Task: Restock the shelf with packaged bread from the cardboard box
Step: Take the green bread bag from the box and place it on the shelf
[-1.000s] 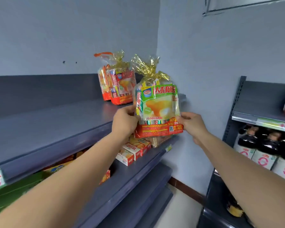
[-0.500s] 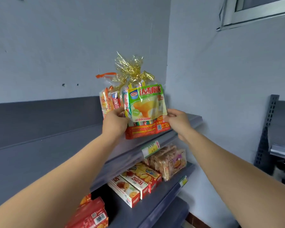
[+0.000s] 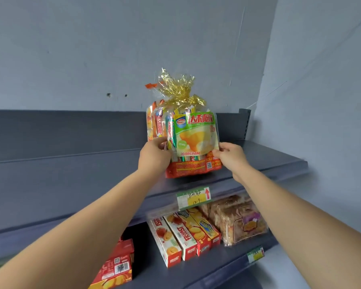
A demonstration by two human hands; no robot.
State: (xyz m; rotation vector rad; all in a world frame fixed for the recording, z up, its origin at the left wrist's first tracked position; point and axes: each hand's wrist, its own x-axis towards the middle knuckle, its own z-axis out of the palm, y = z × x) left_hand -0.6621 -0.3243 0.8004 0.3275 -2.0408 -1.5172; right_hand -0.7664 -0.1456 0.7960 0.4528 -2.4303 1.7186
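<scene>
A pale blue-grey wall meets a corner above a dark grey metal top shelf [image 3: 71, 184], and it is here that the bread bag [image 3: 193, 142], a clear pack of wrapped rolls tied at the neck with gold ribbon, stands upright with its red base at the shelf's front part. The left hand [image 3: 154, 158] and right hand [image 3: 231, 156] clasp it low on either side, fingers curled closed around the edges of the wrapper, likely so the tall, soft pack stays vertical and faces label-forward while it is settled. Whether its base bears fully on the shelf cannot be told. Just behind it, on its left, stands another bread bag [image 3: 154, 122] of the same kind, which suggests a row is being built front to back. A green price tag [image 3: 193, 198] sits on the shelf lip directly below. On the lower shelf lie biscuit boxes [image 3: 183, 236] and a wrapped cake pack [image 3: 238, 217].
</scene>
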